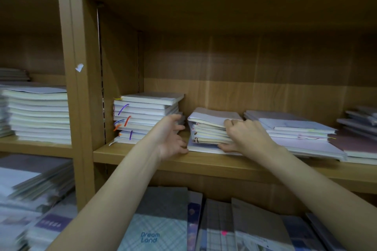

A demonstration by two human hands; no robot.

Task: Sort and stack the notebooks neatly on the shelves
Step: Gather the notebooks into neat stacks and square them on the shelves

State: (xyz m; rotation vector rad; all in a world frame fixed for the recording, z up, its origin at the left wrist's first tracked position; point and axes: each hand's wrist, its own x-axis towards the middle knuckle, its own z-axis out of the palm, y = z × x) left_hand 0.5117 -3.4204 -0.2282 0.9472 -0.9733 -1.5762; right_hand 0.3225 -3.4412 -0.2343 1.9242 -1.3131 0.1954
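**Both hands at the middle pile of notebooks**

A tall cream-paged stack [38,115] is sitting in the left bay of the tan wooden shelf unit [142,157]. Beside the divider, a pile of white notebooks with coloured ribbon markers [142,118] is standing just left of the left hand [170,138], whose fingers are spreading loosely, perhaps touching that pile. The small slumping pile of pale grey-covered notebooks [212,128] is lying mid-shelf; the right hand [246,136] is pinching its front edge, thumb beneath. A flat lavender-grey stack [295,130] is crowding it at right.
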